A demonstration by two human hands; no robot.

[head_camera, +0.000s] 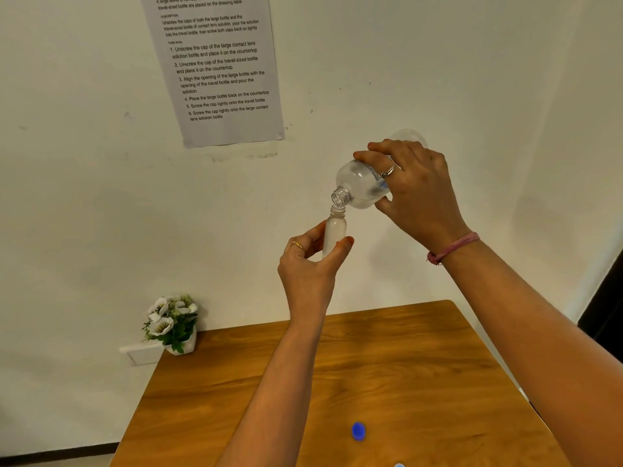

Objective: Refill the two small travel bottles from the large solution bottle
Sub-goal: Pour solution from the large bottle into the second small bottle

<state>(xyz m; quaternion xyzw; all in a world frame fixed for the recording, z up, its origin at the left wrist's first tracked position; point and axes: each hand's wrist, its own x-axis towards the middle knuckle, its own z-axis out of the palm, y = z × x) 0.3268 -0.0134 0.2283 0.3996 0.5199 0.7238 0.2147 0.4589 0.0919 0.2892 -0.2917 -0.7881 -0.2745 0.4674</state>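
Note:
My right hand (416, 193) grips the large clear solution bottle (359, 185), tipped mouth-down to the left, its cap off. The open neck of that bottle sits just above the mouth of a small travel bottle (334, 230), which my left hand (310, 267) holds upright between thumb and fingers, high above the table. The small bottle looks milky white inside. A blue cap (358, 431) lies on the wooden table (421, 365) below. A second pale cap or bottle top (399, 464) peeks in at the bottom edge.
A small white pot of white flowers (173, 323) stands at the table's back left corner by the wall. A printed instruction sheet (215, 65) is taped to the white wall. The table's right edge runs next to a dark opening (606, 308).

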